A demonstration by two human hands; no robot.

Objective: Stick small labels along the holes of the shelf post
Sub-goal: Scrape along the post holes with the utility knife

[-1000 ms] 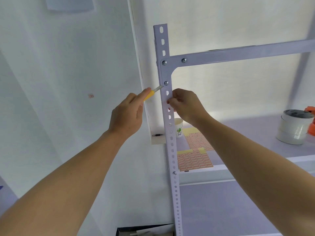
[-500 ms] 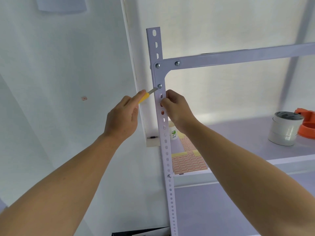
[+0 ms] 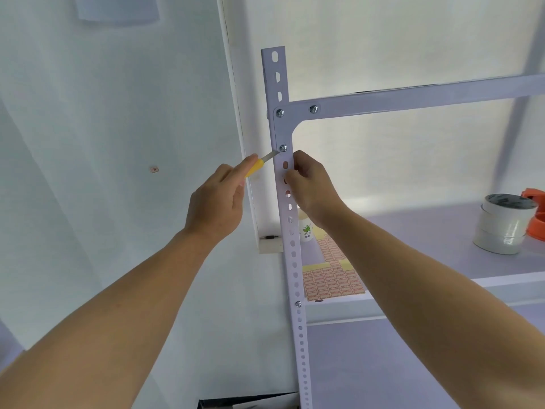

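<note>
Head view: early in the job. Post (image 3: 290,231) upright at the shelf's front corner, a few upper holes maybe backed with pink labels, many still bare. Right hand (image 3: 309,187) pinching the post there. Left hand (image 3: 216,205) gripping a yellow knife (image 3: 259,165). Label sheet (image 3: 333,283) writing unreadable.

white perforated post (image 3: 290,246) upright; red-bordered label sheets (image 3: 331,283) flat on shelf behind.
</note>
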